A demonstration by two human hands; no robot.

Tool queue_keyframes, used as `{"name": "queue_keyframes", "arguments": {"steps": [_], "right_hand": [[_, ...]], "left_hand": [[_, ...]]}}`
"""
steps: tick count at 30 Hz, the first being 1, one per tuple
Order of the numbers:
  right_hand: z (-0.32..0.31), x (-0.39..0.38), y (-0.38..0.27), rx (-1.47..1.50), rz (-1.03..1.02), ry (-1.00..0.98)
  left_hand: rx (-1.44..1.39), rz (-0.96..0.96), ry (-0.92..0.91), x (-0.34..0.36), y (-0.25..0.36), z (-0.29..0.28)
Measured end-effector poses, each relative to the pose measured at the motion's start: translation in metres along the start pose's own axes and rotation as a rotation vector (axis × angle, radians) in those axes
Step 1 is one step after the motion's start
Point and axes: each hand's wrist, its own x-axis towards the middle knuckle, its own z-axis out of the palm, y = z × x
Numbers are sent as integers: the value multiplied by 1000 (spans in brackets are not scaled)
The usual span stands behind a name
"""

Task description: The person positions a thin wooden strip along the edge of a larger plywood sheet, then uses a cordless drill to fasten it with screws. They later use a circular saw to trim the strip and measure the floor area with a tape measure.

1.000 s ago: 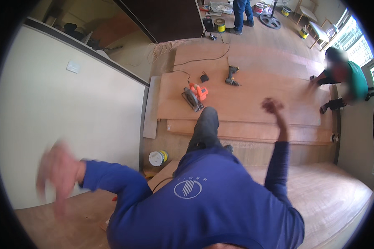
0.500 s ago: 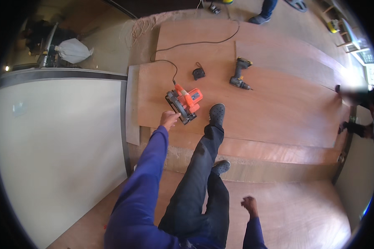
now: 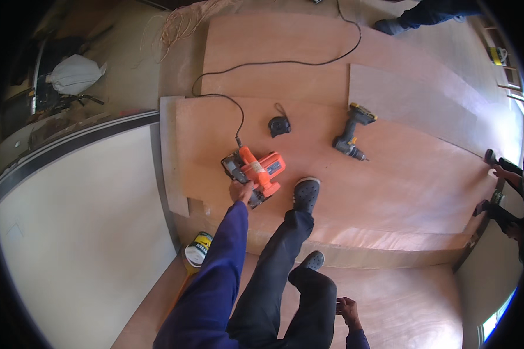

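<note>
My left hand (image 3: 241, 191) grips the front of the orange circular saw (image 3: 261, 172), which lies on plywood sheets (image 3: 413, 186), its black cord running up across them. My right hand (image 3: 348, 311) is low beside my right knee, fingers loosely bent and apart, with nothing visible in them. A black tape measure (image 3: 279, 125) lies just above the saw, and a grey-and-yellow cordless drill (image 3: 350, 134) lies to its right. My left shoe (image 3: 306, 195) rests on the plywood beside the saw.
A white-topped tub (image 3: 197, 249) stands by the white panel (image 3: 81, 232) at left. Behind that are a white bag (image 3: 75, 74) and dark gear. A co-worker crouches at right, a hand (image 3: 498, 171) at the sheets' edge. Another person's legs (image 3: 425, 14) are at top right.
My left hand has come forward and down onto the saw and now grips it. My right hand has dropped beside my knee. My view has tipped down toward the boards.
</note>
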Motion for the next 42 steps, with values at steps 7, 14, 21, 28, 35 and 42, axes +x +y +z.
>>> {"name": "queue_keyframes", "arguments": {"steps": [7, 14, 21, 28, 35, 42], "right_hand": [[-43, -34, -21, -64, -163, 134], [-47, -32, -57, -60, 43, 126], [-48, 23, -95, -170, -286, 7], [-67, 37, -106, 66, -220, 85], [-62, 57, -84, 243, -26, 120], [-45, 76, -47, 200, -81, -25]], "left_hand": [[-78, 154, -113, 6, 85, -36], [-200, 161, -234, 44, 254, -53], [-500, 24, -383, 57, 382, 18], [-712, -83, -471, 82, 442, 104], [-779, -85, -406, 76, 471, 145], [-283, 306, -757, 84, 407, 102]]}}
